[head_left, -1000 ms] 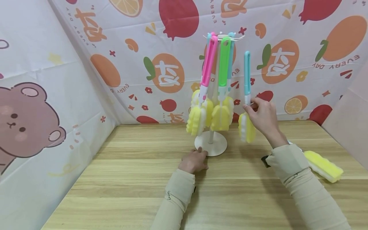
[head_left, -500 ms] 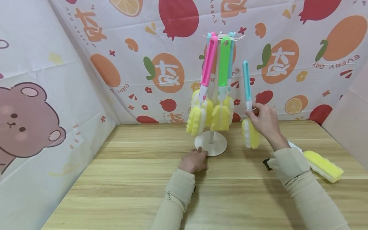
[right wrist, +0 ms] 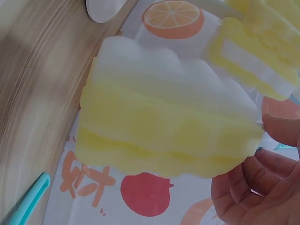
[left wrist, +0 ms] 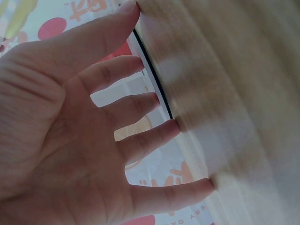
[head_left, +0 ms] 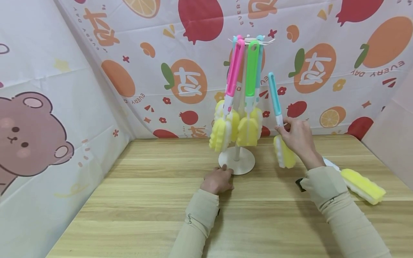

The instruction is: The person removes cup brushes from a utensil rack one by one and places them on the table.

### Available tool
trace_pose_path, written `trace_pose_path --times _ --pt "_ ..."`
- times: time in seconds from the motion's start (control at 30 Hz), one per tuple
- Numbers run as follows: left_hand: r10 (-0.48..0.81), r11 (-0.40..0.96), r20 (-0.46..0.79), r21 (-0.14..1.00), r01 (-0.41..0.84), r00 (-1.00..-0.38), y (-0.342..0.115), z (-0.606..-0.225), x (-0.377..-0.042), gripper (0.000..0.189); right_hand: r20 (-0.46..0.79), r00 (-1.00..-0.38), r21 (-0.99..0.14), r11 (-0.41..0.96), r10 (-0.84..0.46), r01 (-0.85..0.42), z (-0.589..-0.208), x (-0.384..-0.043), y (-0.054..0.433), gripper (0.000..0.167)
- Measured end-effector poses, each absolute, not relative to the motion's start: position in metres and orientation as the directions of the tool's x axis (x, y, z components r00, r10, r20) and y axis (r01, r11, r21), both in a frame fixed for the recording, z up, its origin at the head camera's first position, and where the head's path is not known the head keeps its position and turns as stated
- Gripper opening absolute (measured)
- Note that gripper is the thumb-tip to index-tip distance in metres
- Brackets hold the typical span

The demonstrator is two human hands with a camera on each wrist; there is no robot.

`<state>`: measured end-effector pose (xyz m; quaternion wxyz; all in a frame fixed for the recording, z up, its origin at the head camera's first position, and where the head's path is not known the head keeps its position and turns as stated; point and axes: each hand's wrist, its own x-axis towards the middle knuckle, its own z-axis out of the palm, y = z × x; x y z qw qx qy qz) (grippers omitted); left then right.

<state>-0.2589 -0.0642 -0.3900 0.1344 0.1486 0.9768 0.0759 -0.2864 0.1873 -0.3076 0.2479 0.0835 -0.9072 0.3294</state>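
Observation:
My right hand [head_left: 298,139] pinches a sponge bottle brush by its white neck, just above the yellow-and-white sponge head [right wrist: 164,112]. The brush is off the table, its teal handle [head_left: 275,95] leaning to the left. A white rotating stand to its left holds several similar brushes, including a pink one [head_left: 235,68] and a green one [head_left: 252,70]. At the front of the stand's round base [head_left: 241,166], my left hand [head_left: 217,180] rests with fingers spread. The left wrist view has those fingertips [left wrist: 171,126] along the base's edge and the tabletop.
Another sponge brush [head_left: 362,186] lies on the wooden table [head_left: 155,215] at the right, partly hidden behind the right sleeve. A printed cloth [head_left: 145,107] hangs behind the table, and more cloth covers the left side.
The right hand has lowered the teal brush and moved it slightly right, away from the stand. Its handle has tipped to the left. The left hand has stayed in place.

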Motion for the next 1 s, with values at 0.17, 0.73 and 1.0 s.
trace_pose_path --times 0.17,0.73,1.0 --pt "0.310 0.945 -0.240 0.184 0.271 -0.920 -0.064 -0.390 -0.259 0.049 0.485 -0.874 -0.555 0.778 0.017 -0.293 -0.309 -0.286 0.188 0.029" --pt "0.310 0.945 -0.233 0.182 0.272 -0.922 -0.064 -0.390 -0.259 0.048 0.514 -0.857 -0.506 0.811 0.010 -0.294 -0.316 -0.288 0.192 0.031" --pt "0.309 0.945 -0.236 0.186 0.270 -0.921 -0.064 -0.391 -0.259 0.048 0.541 -0.841 -0.479 0.824 0.004 -0.304 -0.320 -0.289 0.194 0.032"
